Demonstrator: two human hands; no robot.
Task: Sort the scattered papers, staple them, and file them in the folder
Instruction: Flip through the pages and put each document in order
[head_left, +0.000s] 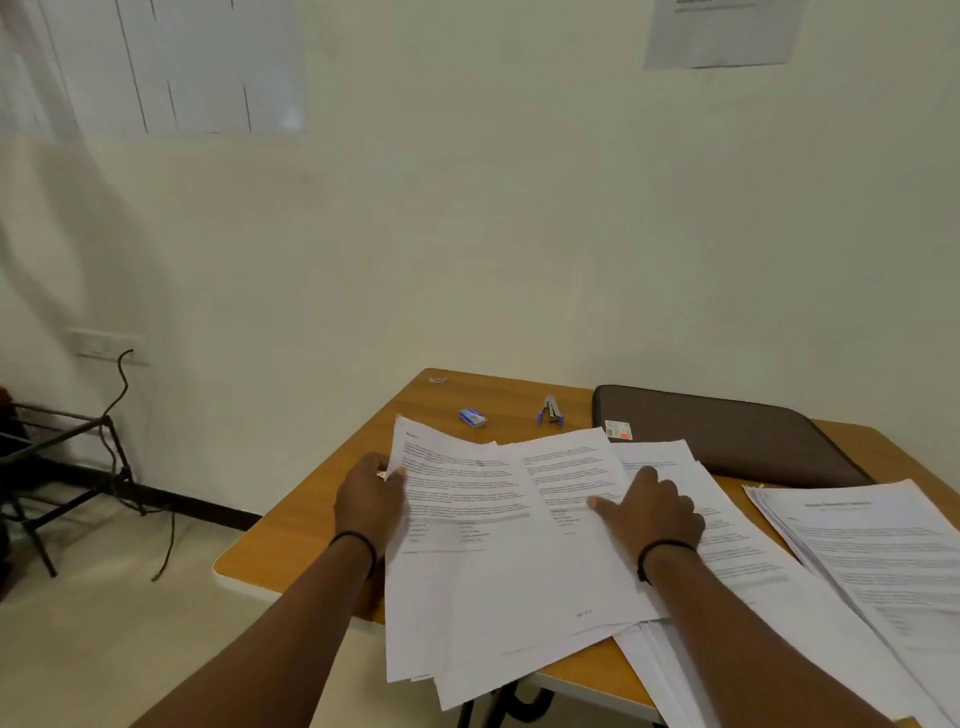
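Head | papers (483, 525) text blurred | left hand (370, 500) fingers hidden under sheet

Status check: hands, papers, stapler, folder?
Left hand grips loose papers at their left edge; right hand presses flat on top. Stapler untouched. Folder closed. Nothing blocking.

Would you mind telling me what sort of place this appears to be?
Probably a plain office or study room: a wooden desk against a bare wall, printed papers spread over it, with a stapler and a brown folder behind.
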